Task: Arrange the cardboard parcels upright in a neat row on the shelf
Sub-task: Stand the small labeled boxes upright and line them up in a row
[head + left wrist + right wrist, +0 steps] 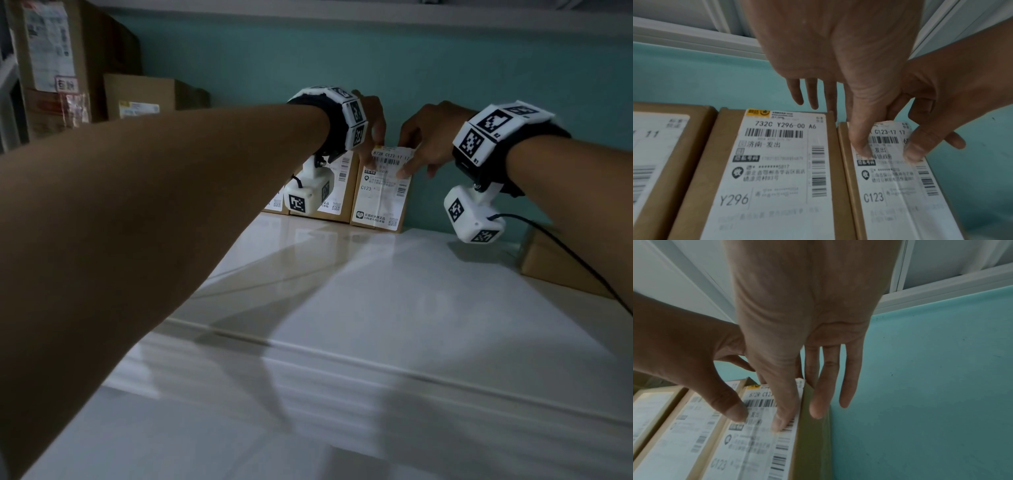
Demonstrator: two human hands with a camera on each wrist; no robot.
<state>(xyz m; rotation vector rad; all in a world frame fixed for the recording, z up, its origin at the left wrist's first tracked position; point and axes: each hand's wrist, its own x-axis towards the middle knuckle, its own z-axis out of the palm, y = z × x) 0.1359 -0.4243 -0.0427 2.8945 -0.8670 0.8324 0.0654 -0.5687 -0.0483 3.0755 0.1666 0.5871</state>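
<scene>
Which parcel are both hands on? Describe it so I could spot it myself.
Look along the teal wall at the back of the white shelf, where brown parcels stand upright in a row. It is the rightmost in that row, the C123 parcel, with the left hand and right hand at its top. Its neighbour, the Y296 parcel, reads Y296.

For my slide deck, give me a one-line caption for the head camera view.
Both hands, left and right, steady the upright brown cardboard parcel labelled C123 ending a row on the white shelf.
</scene>
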